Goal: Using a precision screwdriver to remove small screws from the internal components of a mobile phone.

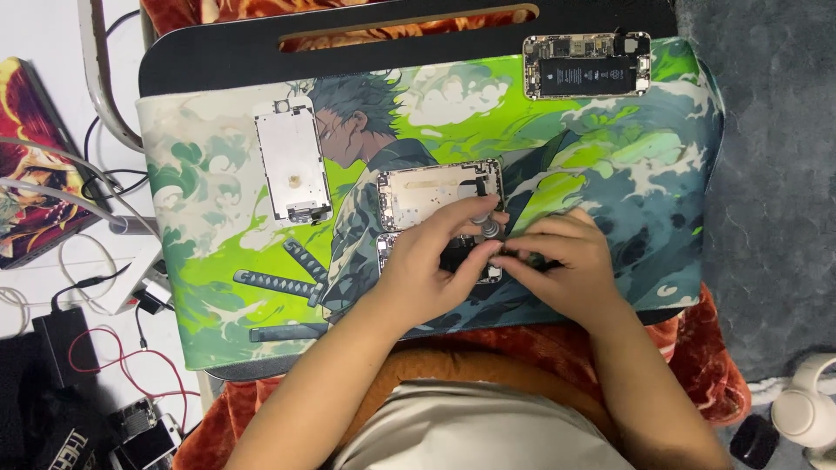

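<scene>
The hands [501, 261] are covering most of the lower phone frame [387, 248], and the small silver tool [488, 224] between the fingers is too tiny to tell. The white headphones [805, 409] are getting cut off by the picture's edge.

I saw a small silvery tool [489, 224] upright above an opened phone body [440, 258], which lay flat on the mat, its dark insides facing up and mostly hidden. Just behind it lay a detached silver phone back shell [435, 193], flat, its inner side up.
</scene>
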